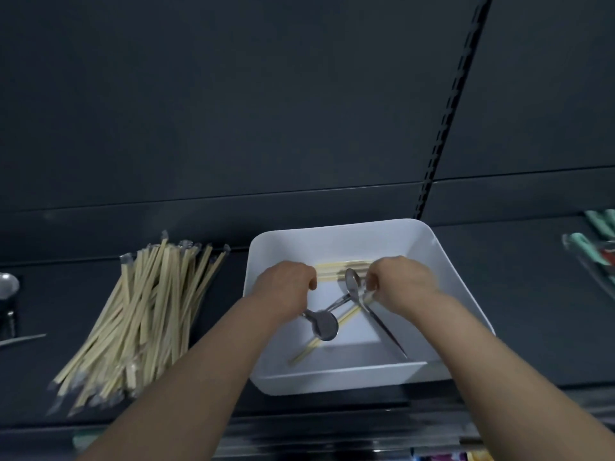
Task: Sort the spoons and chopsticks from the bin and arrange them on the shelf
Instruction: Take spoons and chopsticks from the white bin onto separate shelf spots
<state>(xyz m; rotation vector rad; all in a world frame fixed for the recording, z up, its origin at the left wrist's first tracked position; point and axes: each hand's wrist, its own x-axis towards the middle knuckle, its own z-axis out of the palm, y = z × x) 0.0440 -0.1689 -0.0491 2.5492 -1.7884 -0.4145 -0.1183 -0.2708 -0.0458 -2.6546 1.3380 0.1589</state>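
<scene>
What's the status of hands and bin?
Both in white bin: left hand and right hand grip chopstick bundle ends. In the way: upper spoon overlapping bundle; lower spoon loose.

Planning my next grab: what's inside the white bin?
Two spoons crossed over one chopstick pair, plus a chopstick bundle gripped by the left hand and right hand. The hands hide its ends.

Dark grey back panels (216,94); a black slotted upright (457,91) between them; dim, even light
</scene>
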